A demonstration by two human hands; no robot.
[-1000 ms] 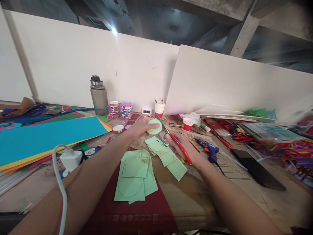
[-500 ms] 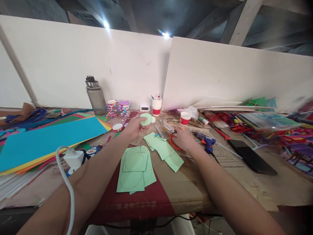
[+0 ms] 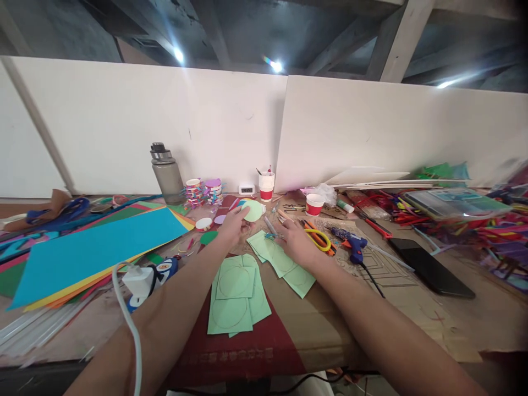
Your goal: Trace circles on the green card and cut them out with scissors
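My left hand [image 3: 236, 226] pinches a light green paper circle [image 3: 253, 210] by its left edge, above the middle of the table. My right hand [image 3: 296, 240] is over the top of some green paper pieces [image 3: 281, 259], its fingers stretched forward and apart, with no held thing visible. Small teal scraps and a pale pen-like stick [image 3: 270, 225] lie by its fingertips. A yellow loop-shaped handle [image 3: 319, 241] is just right of that hand. Nearer me lies a pile of green paper squares [image 3: 231, 308] with drawn circles.
Colored sheets [image 3: 99, 253], a bottle [image 3: 167, 179] and a white plug [image 3: 138, 280] are at left. Wrapped cup stacks [image 3: 213, 192], a clock [image 3: 247, 190] and paper cups [image 3: 267, 187] stand behind. A glue gun [image 3: 353, 245] and black phone [image 3: 429, 267] lie at right.
My right hand has moved slightly left, from a red curved handle to the green pieces. The yellow handle now shows beside it. My left hand still holds the paper circle; the view has tilted up.
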